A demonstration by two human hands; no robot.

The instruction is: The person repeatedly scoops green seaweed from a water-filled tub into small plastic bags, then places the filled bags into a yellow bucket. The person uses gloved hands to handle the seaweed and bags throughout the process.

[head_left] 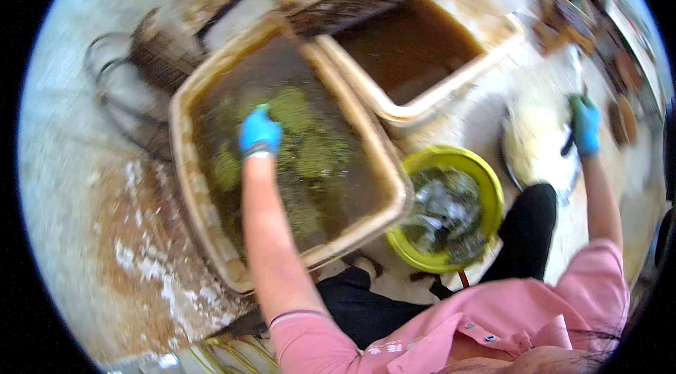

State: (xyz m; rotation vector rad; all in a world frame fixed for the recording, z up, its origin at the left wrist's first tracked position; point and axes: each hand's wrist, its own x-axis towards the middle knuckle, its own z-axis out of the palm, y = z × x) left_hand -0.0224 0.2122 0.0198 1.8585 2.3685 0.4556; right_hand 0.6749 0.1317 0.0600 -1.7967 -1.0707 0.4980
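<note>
My left hand [259,132], in a blue glove, is closed over the big pale tub [184,163] on the left. Clumps of fine green material [320,154], plant-like in look, float in its murky brown water. A bit of green shows at the fingertips; what they hold is not clear. Out to the right, my right hand [584,126], also blue-gloved with green on its fingers, is closed at the edge of a clear plastic bag [539,110] with pale yellowish contents. Motion blurs both hands.
A yellow-green bucket [496,194] with green material and shiny clear plastic stands between my legs and the tub. Behind is a second pale tub [394,112] of dark brown liquid. A dark hose [116,103] loops at the left. The floor [151,254] is stained brown and white.
</note>
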